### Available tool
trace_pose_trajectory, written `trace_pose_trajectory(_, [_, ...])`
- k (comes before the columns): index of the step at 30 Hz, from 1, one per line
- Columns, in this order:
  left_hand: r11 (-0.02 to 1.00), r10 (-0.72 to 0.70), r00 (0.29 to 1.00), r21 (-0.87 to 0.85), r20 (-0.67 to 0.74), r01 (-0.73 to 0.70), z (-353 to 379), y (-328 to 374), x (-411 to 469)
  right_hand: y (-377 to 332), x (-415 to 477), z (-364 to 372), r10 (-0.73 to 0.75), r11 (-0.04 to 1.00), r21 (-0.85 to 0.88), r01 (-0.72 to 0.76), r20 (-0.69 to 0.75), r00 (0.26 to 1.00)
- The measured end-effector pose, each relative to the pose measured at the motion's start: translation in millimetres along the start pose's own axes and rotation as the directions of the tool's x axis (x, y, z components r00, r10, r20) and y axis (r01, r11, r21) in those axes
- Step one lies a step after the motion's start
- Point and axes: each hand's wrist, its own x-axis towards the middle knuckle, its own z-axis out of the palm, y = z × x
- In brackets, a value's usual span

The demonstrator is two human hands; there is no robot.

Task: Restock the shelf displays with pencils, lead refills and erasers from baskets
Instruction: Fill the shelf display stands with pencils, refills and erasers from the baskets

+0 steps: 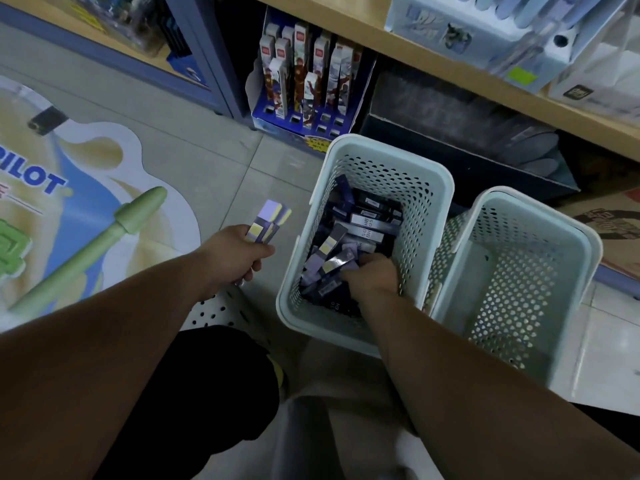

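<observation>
Basket (420, 168) holds a loose pile of refill boxes (367, 220), dark and purple, some marked HB. Right hand (372, 275) is down in the pile, fingers curled round a few. Second basket (571, 233) sits just right of it and a pen display (304, 81) behind; left of it, left hand (235, 254) grips a purple-and-yellow bundle (272, 218).

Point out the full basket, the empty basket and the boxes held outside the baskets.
full basket (419, 220), head view, inner right wall.
empty basket (512, 271), head view, bare inner wall.
held boxes (270, 219), head view, lilac upper end.
</observation>
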Motion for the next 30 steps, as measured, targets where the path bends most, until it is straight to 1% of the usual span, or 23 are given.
trace_pose_trajectory(4, [1.000,0.012,1.000,0.009,0.000,-0.012,0.9,-0.1,1.4,-2.1,0.9,2.2,-0.009,1.000,-0.022,0.010,0.057,0.998])
trace_pose_trajectory(7, [1.000,0.008,1.000,0.004,-0.003,-0.008,1.4,-0.2,2.6,-1.0,0.4,3.9,-0.029,0.999,0.021,0.028,0.080,0.996])
trace_pose_trajectory(12, [1.000,0.001,1.000,-0.009,-0.006,-0.001,3.7,-0.2,1.6,-1.3,3.3,9.5,-0.107,0.991,0.087,0.105,0.016,0.994])
trace_pose_trajectory(17, [1.000,0.000,1.000,-0.013,-0.009,0.000,4.9,-2.2,0.8,-13.1,9.8,15.9,-0.126,0.984,0.125,0.130,-0.043,0.991])
trace_pose_trajectory(20, [1.000,-0.002,1.000,-0.013,-0.014,0.002,3.9,-3.5,1.8,-24.6,11.1,19.6,-0.128,0.970,0.209,0.125,0.000,0.992])
trace_pose_trajectory(21, [1.000,-0.003,1.000,-0.011,-0.016,0.003,3.4,-3.9,2.3,-28.6,10.8,20.9,-0.164,0.969,0.189,0.156,0.027,0.986])
trace_pose_trajectory(23, [1.000,-0.005,1.000,-0.004,-0.025,0.004,2.8,-4.2,2.7,-35.0,9.4,22.7,-0.225,0.972,0.086,0.219,0.062,0.972])
trace_pose_trajectory(24, [1.000,-0.005,1.000,-0.004,-0.028,0.005,2.6,-4.1,2.6,-37.4,9.3,23.3,-0.228,0.973,0.032,0.226,0.065,0.971])
trace_pose_trajectory(26, [1.000,-0.004,0.999,-0.015,-0.032,0.003,2.5,-3.4,3.2,-39.2,12.0,24.7,-0.201,0.979,-0.023,0.203,0.070,0.977])
trace_pose_trajectory(28, [1.000,-0.001,0.999,-0.029,-0.032,0.000,3.1,-2.5,3.8,-40.3,13.7,25.9,-0.174,0.983,-0.040,0.178,0.098,0.980])
trace_pose_trajectory(30, [0.999,0.003,0.999,-0.032,-0.033,-0.004,4.2,-2.1,4.4,-40.7,13.6,27.6,-0.188,0.980,-0.041,0.194,0.119,0.975])
